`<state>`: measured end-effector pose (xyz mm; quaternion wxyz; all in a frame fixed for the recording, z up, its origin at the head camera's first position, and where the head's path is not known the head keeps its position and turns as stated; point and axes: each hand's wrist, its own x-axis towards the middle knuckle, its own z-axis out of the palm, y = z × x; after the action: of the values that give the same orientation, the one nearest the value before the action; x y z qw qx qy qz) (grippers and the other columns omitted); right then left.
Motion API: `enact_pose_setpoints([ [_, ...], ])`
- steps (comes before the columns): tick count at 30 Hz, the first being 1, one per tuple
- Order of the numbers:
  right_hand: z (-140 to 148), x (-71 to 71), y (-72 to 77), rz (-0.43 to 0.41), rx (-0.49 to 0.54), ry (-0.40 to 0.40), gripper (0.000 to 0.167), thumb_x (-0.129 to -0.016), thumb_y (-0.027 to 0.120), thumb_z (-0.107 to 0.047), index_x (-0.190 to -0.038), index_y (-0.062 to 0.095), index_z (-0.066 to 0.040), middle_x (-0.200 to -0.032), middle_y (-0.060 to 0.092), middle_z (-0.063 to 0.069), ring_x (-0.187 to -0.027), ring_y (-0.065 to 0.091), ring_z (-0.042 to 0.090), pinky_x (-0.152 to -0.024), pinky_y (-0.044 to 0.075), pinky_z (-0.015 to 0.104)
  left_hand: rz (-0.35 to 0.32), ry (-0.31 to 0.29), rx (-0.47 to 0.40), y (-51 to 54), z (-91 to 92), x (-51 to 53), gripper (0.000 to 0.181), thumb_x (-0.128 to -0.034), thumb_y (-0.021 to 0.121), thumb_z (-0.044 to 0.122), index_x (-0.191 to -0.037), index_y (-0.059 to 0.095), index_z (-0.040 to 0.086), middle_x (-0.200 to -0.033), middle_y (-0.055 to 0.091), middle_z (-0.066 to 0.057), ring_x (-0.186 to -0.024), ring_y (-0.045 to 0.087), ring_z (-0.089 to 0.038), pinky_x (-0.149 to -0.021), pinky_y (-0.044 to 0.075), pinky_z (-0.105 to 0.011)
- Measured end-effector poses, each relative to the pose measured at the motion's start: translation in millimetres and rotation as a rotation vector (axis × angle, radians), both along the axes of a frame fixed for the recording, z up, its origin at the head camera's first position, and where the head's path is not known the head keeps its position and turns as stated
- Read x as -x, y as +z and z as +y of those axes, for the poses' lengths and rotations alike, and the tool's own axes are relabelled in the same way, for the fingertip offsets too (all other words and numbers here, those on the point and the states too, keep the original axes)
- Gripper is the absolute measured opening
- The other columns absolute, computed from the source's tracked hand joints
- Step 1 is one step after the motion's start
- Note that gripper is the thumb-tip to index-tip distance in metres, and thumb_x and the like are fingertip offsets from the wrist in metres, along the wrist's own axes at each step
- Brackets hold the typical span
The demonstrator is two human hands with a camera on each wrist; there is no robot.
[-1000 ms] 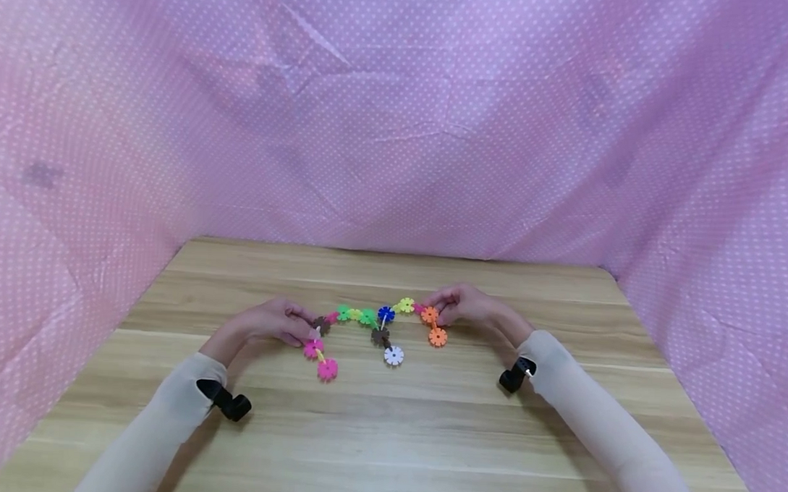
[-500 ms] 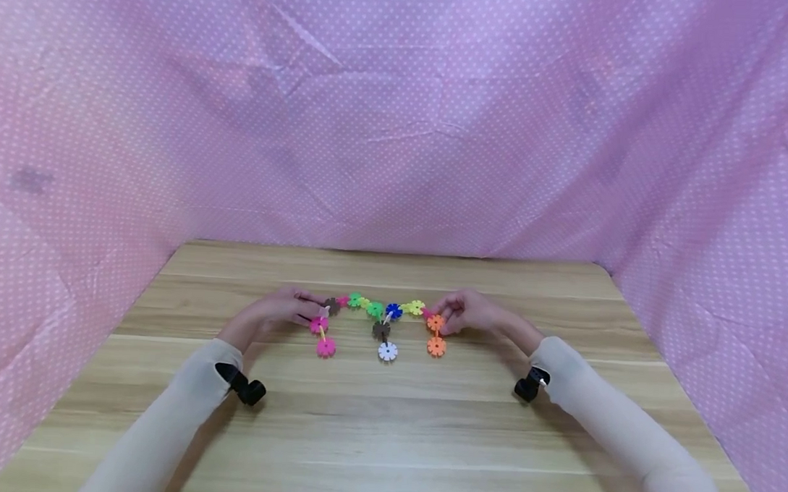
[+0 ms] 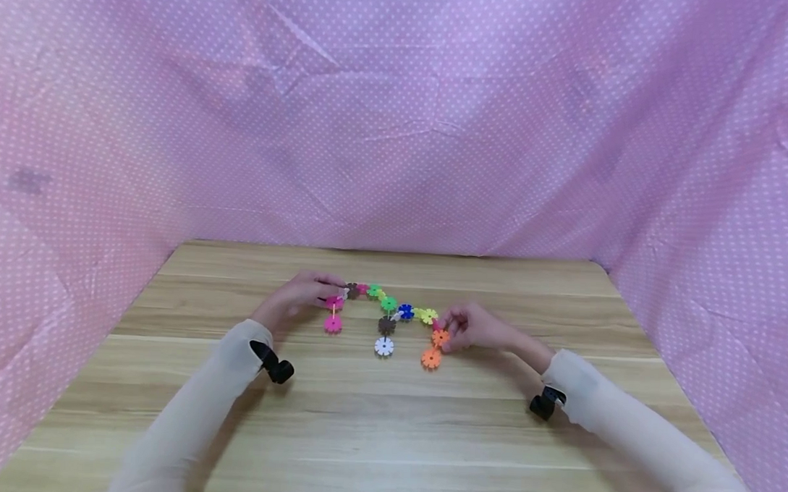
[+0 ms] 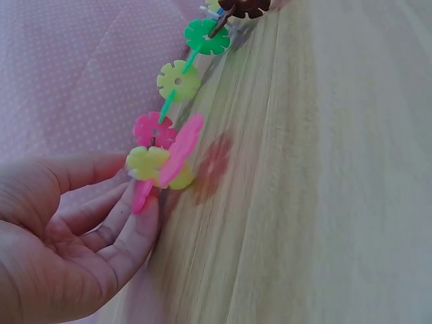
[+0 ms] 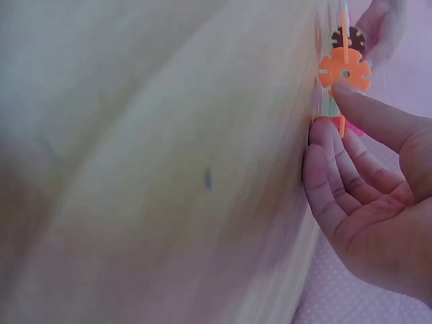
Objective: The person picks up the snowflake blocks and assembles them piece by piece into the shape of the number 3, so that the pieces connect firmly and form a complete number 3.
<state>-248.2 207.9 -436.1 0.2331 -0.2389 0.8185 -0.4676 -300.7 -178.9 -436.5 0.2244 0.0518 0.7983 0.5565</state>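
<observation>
A chain of interlocking snowflake discs [image 3: 388, 304] in several colours lies across the middle of the wooden table, with three branches pointing toward me. Pink discs [image 3: 333, 323] form the left branch, brown and white discs [image 3: 384, 346] the middle one, orange discs [image 3: 431, 359] the right one. My left hand [image 3: 308, 290] pinches the chain's left end; the left wrist view has its fingertips at a pink disc [image 4: 180, 150] joined to a yellow one. At the other end, my right hand [image 3: 472, 328] holds the chain between thumb and fingers, beside an orange disc [image 5: 345, 71].
The wooden table [image 3: 361, 433] extends toward me in front of the chain. Pink polka-dot cloth [image 3: 398, 130] hangs behind it and along both sides. A small black camera sits on each wrist [image 3: 279, 371].
The chain has turned and shifted: its left end went away from me and right with my left hand, while its right end came nearer with my right hand. Both hands keep their hold.
</observation>
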Motion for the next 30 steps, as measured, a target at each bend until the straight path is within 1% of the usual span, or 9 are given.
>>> enact_pose_setpoints([
  [2, -0.3, -3.2, 0.3, 0.006, 0.001, -0.006, 0.036, -0.079, 0.083, 0.002, -0.11, 0.065, 0.005, -0.09, 0.066, 0.019, -0.076, 0.06, 0.014, -0.062, 0.053, 0.018, 0.004, 0.015, 0.008, -1.4, 3.2, 2.8, 0.043, -0.1006, 0.062, 0.015, -0.139, 0.056, -0.005, -0.126, 0.066, -0.015, -0.099, 0.064, -0.012, -0.096, 0.057, -0.032],
  [6, -1.4, -8.1, 3.8, 0.014, -0.002, 0.006, 0.035, -0.081, 0.082, 0.001, -0.111, 0.065, 0.006, -0.092, 0.066, 0.021, -0.078, 0.06, 0.015, -0.064, 0.053, 0.018, 0.0, 0.06, 0.018, -4.0, 6.3, 5.5, 0.042, -0.1021, 0.06, 0.016, -0.14, 0.056, -0.001, -0.14, 0.06, -0.019, -0.111, 0.063, -0.018, -0.105, 0.053, -0.037],
  [9, -0.2, -8.3, 8.7, -0.001, -0.012, 0.043, 0.035, -0.082, 0.081, 0.003, -0.112, 0.064, 0.007, -0.093, 0.067, 0.021, -0.081, 0.063, 0.016, -0.067, 0.055, 0.019, -0.006, 0.089, -0.002, -5.7, 6.6, 4.8, 0.042, -0.1025, 0.06, 0.015, -0.141, 0.056, -0.001, -0.144, 0.056, -0.021, -0.119, 0.062, -0.024, -0.109, 0.051, -0.04],
  [13, 4.3, -1.4, 13.4, -0.041, -0.017, 0.075, 0.036, -0.084, 0.075, 0.007, -0.117, 0.062, 0.011, -0.1, 0.068, 0.023, -0.087, 0.067, 0.019, -0.075, 0.059, 0.022, 0.012, 0.091, -0.034, -6.8, 5.2, 0.6, 0.044, -0.1039, 0.057, 0.013, -0.142, 0.051, -0.008, -0.144, 0.054, -0.026, -0.12, 0.063, -0.025, -0.109, 0.051, -0.039],
  [17, 7.3, 12.0, 10.5, -0.082, 0.005, 0.058, 0.036, -0.087, 0.068, 0.012, -0.123, 0.058, 0.014, -0.106, 0.069, 0.026, -0.091, 0.069, 0.02, -0.08, 0.061, 0.025, 0.015, 0.105, -0.047, -6.4, 0.1, -8.4, 0.045, -0.1039, 0.058, 0.014, -0.142, 0.05, -0.009, -0.142, 0.055, -0.027, -0.113, 0.066, -0.02, -0.105, 0.054, -0.037],
  [20, 7.7, 23.0, 6.3, -0.097, 0.016, 0.042, 0.038, -0.088, 0.066, 0.012, -0.126, 0.058, 0.013, -0.108, 0.07, 0.024, -0.093, 0.07, 0.018, -0.081, 0.061, 0.026, 0.013, 0.109, -0.044, -5.2, -5.0, -18.6, 0.047, -0.1028, 0.06, 0.015, -0.143, 0.049, -0.008, -0.143, 0.055, -0.026, -0.109, 0.067, -0.016, -0.104, 0.055, -0.035],
  [23, 6.7, 31.3, 5.3, -0.113, 0.016, 0.043, 0.041, -0.09, 0.066, 0.01, -0.13, 0.057, 0.012, -0.112, 0.071, 0.023, -0.095, 0.07, 0.016, -0.083, 0.061, 0.028, 0.018, 0.099, -0.043, -4.0, -10.5, -29.2, 0.049, -0.1014, 0.061, 0.014, -0.142, 0.049, -0.01, -0.141, 0.056, -0.026, -0.103, 0.067, -0.012, -0.1, 0.057, -0.033],
  [26, 4.2, 37.2, 6.3, -0.139, 0.008, 0.056, 0.043, -0.091, 0.065, 0.009, -0.133, 0.057, 0.009, -0.115, 0.07, 0.022, -0.096, 0.07, 0.018, -0.084, 0.06, 0.03, 0.022, 0.086, -0.048, -2.6, -14.8, -37.0, 0.048, -0.1005, 0.061, 0.011, -0.14, 0.049, -0.014, -0.133, 0.062, -0.026, -0.096, 0.068, -0.01, -0.094, 0.059, -0.031],
  [30, -1.4, 43.4, 6.6, -0.143, -0.026, 0.089, 0.044, -0.091, 0.068, 0.005, -0.135, 0.06, 0.001, -0.118, 0.07, 0.018, -0.097, 0.069, 0.018, -0.083, 0.06, 0.03, 0.011, 0.062, -0.041, -3.6, -18.6, -43.4, 0.043, -0.0994, 0.062, 0.007, -0.134, 0.053, -0.016, -0.114, 0.072, -0.019, -0.089, 0.069, -0.01, -0.086, 0.062, -0.029],
])
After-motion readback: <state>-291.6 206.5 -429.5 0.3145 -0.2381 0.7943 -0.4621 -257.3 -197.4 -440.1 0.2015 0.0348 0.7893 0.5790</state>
